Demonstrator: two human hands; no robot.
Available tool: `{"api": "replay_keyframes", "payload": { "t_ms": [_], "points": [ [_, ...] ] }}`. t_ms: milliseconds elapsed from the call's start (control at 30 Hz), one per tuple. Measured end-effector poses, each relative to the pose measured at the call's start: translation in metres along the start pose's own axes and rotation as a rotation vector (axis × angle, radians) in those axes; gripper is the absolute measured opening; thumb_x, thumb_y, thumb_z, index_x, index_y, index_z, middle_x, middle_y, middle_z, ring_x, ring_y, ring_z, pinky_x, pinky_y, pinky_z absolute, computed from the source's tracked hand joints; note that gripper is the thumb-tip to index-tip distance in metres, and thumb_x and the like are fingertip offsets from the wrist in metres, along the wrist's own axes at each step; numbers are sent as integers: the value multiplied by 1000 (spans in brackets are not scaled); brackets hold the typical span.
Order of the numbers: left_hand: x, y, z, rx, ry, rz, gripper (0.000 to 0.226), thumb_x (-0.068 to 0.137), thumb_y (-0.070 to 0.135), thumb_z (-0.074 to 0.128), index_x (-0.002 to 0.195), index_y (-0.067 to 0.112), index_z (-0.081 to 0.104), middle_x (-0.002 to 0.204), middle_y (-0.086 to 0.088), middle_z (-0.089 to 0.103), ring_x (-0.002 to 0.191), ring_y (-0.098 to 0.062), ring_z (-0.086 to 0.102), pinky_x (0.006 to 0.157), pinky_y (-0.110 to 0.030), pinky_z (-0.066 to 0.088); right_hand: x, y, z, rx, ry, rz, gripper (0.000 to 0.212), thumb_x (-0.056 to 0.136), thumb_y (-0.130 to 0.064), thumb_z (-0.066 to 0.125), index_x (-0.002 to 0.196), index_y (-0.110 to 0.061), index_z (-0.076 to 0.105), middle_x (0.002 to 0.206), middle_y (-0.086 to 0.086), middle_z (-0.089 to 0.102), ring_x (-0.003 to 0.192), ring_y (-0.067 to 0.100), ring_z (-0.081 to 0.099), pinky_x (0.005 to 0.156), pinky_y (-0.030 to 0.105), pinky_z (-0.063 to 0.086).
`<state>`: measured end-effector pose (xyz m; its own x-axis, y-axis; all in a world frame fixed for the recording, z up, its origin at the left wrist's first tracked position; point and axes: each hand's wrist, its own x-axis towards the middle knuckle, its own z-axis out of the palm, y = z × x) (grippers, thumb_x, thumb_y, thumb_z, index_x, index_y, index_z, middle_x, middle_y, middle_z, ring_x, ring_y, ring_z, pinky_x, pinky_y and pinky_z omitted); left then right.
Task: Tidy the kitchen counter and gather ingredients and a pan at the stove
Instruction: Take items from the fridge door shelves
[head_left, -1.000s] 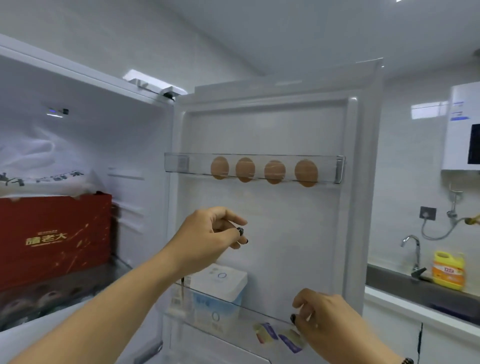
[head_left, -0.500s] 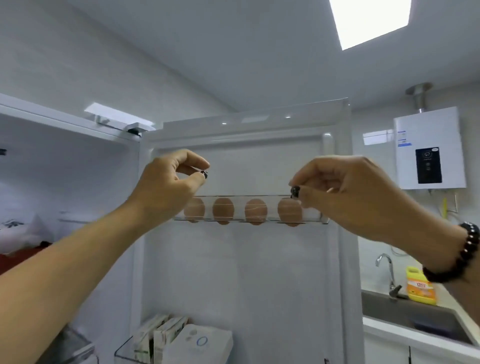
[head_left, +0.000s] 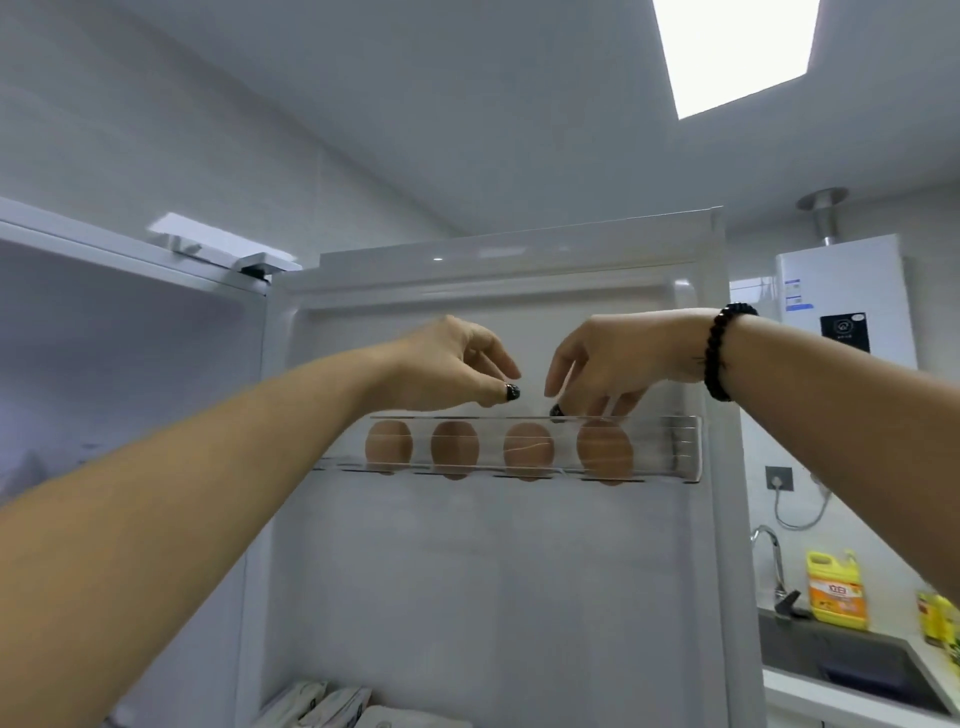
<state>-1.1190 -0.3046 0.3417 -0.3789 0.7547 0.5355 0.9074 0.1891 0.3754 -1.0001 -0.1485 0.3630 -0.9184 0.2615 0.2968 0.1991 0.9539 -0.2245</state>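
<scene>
Four eggs (head_left: 527, 450) in clear door rack (head_left: 685, 447). Our right hand (head_left: 605, 366) fingers spread, dipping toward the 3 o'clock pair; left hand (head_left: 447, 364) loosely curled, empty, above. Light, fragile, smooth: we'd cradle each around its middle.

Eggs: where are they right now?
Head view: four eggs sit in a row in the clear top shelf of the open fridge door, just below both hands.

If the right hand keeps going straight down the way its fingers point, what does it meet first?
Most likely the rightmost egg in the clear door shelf. The right hand has its fingers at the shelf's top edge, right above that egg. Depth is unclear, so they might catch the rim first.
</scene>
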Motion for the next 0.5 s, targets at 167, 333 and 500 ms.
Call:
{"api": "replay_keyframes", "payload": {
  "t_ms": [167,333,500],
  "points": [
    [17,7,-1,13,-169,-66,23,83,27,75,105,24,71,87,9,74,81,-3,69,72,-21,49,-3,6,-3,24,-212,74,31,78,-20,77,107,-15,69,97,7,75,87,23,72,83,41,59],
    [27,20,6,152,-326,-133,27,76,30,81,102,26,73,93,8,75,81,-4,69,85,-28,55,-7,9,-1,21,-273,109,31,78,-15,76,108,-11,69,93,8,76,82,21,72,83,38,58],
    [29,24,9,193,-452,-164,35,71,24,84,104,23,72,90,5,76,75,-7,72,85,-33,57,-9,9,0,42,-264,123,28,79,-13,76,106,-11,70,89,6,76,79,19,73,79,35,59]
  ]
}}
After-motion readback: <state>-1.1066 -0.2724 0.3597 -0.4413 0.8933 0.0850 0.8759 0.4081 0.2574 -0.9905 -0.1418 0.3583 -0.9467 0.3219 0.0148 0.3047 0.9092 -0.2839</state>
